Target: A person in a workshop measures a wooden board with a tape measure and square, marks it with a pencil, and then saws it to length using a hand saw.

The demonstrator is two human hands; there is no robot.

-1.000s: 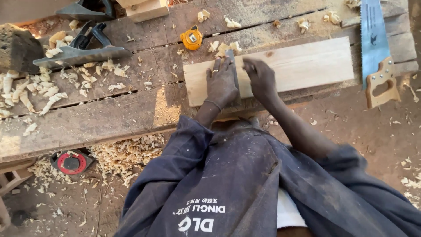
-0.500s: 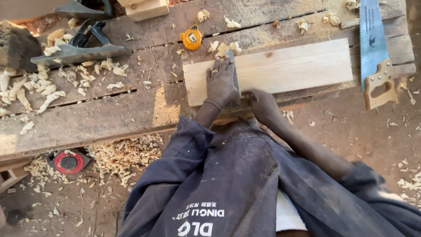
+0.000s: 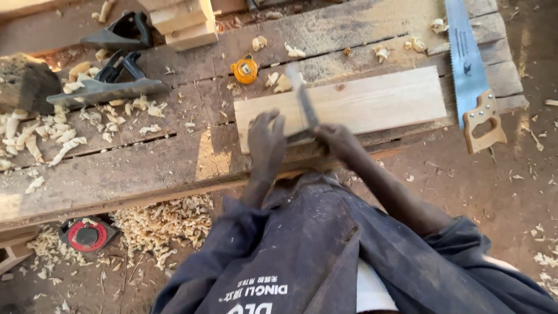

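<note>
A pale wooden board point(image 3: 378, 102) lies across the rough plank bench point(image 3: 145, 168). A try square point(image 3: 303, 99) sits on it, its metal blade pointing away from me and its dark stock against the board's near edge. My left hand point(image 3: 266, 139) lies flat on the board's left end, fingers apart, just left of the blade. My right hand point(image 3: 338, 139) grips the stock at the near edge, right of the blade.
A handsaw point(image 3: 468, 70) lies at the board's right end. A yellow tape measure point(image 3: 244, 68), two hand planes point(image 3: 107, 87) point(image 3: 122, 32), wood blocks point(image 3: 186, 23) and shavings point(image 3: 58, 139) are on the bench. A red round tool point(image 3: 87, 235) rests on the ground among more shavings.
My right hand left the top of the board, dropped to its near edge and took the square's stock. The blade now stands between my hands; the left stayed put.
</note>
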